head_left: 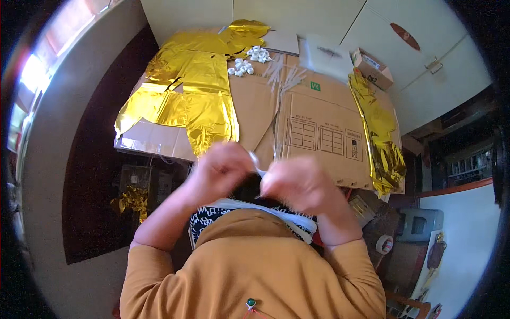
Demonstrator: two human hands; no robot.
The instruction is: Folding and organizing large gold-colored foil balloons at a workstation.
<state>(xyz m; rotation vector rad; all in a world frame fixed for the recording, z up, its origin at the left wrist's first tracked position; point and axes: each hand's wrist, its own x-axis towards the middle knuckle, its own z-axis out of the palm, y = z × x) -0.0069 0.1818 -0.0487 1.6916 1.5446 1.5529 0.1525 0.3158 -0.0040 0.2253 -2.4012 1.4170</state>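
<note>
Head camera, looking down: I have two bare hands raised close together in front of the wearer's chest, both blurred. The left hand (226, 169) is curled, its fingers pinched on one end of a thin white strip (258, 165). The right hand (300, 183), just beside it, is also closed, with its thumb and fingers on the strip's other end. So the strip lies in the short gap between the two hands; the blur hides its exact shape.

Beyond both hands spreads flattened brown cardboard (255, 109), printed with dark tables on the part ahead of my right hand. Ahead of my left hand and reaching farther to its left, shiny gold foil (204, 109) lies over the cardboard in large, uneven pieces. Straight ahead of the hands, near the far edge, sit two piles of small white rings (241, 67), and just right of them lie loose pale strips (284, 76). Well to the right of my right hand, a second length of gold film (385, 139) runs along the cardboard's edge, with a small open box (373, 69) at its far end.

Lower down, right of my right hand, are a roll of tape (384, 244) and a grey-blue stool (422, 223). Below the hands, a black-and-white patterned cloth (204, 218) covers the wearer's lap.
</note>
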